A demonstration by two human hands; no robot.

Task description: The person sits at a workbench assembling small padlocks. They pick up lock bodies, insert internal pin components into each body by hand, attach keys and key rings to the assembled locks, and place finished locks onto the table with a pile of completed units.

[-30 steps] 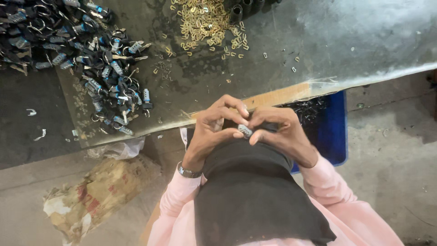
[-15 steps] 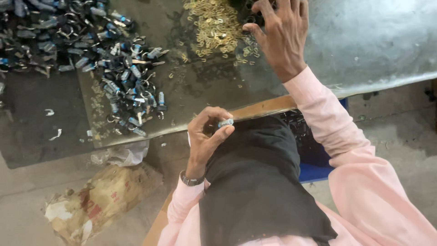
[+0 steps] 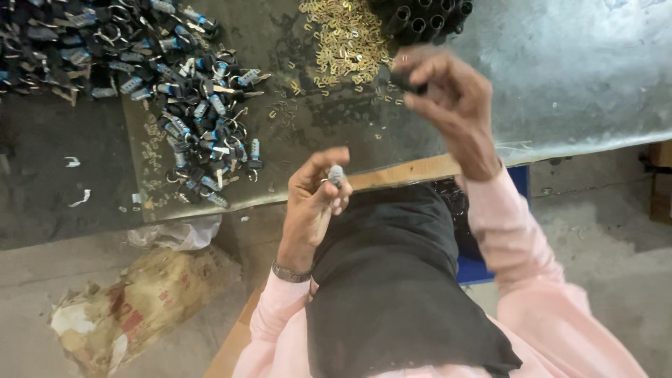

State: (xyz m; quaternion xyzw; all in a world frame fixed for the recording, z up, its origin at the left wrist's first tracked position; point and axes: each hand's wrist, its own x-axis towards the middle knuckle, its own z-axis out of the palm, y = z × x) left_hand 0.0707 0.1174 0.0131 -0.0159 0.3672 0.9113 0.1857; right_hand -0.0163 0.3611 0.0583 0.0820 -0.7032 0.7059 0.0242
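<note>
- The little silver cylinder (image 3: 336, 173) sits pinched at the fingertips of the left hand (image 3: 315, 203), thumb and fingers closed around it, held up over the near edge of the table (image 3: 602, 77). It's a light fingertip hold, so my guess is a small twitch could send it down onto the black cloth (image 3: 392, 280) in the lap or onto the floor.
- The right hand (image 3: 448, 94) is further out over the table, fingers curled around a small dark piece (image 3: 413, 87). It's blurry, so I can't tell how firm that hold is. If it's loose, the piece could fall.
- Just past the right hand there's a heap of tiny brass bits (image 3: 346, 38) and a bundle of black tubes (image 3: 423, 17). A careless sweep of the wrist could scatter the brass bits, and they look like a pain to gather up again.
- Out beyond the left hand and off to its left is a big pile of keys and lock parts (image 3: 189, 105), some lying close to the table edge. A sleeve nudge could push a few off onto the crumpled bag (image 3: 140, 301) below.
</note>
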